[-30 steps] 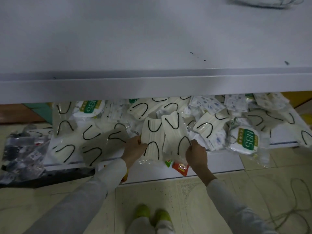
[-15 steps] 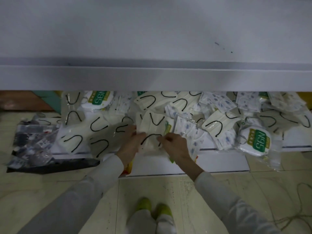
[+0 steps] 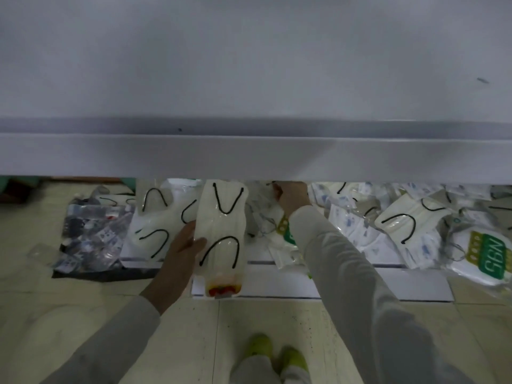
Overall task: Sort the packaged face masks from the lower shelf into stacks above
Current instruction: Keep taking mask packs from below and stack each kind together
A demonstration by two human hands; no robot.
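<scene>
My left hand [image 3: 181, 252] grips a clear packet of white masks with black ear loops [image 3: 223, 234], held upright in front of the lower shelf [image 3: 360, 284]. My right hand [image 3: 291, 198] reaches into the pile of packaged masks [image 3: 401, 225] on that shelf; its fingers lie partly under the upper shelf's front lip, so its grip is hidden. More white packets with black loops [image 3: 155, 225] lie at the pile's left end. The white upper shelf [image 3: 249, 79] fills the top of the view.
A green-labelled N95 packet [image 3: 483, 254] hangs over the lower shelf's right front edge. A dark bag of small packets [image 3: 91, 234] lies on the tiled floor at the left. My yellow-green shoes [image 3: 274, 353] stand just in front of the shelf.
My left hand has lifted the packet of white masks off the pile and holds it upright. My right hand has let go of it and moved right and deeper into the pile.
</scene>
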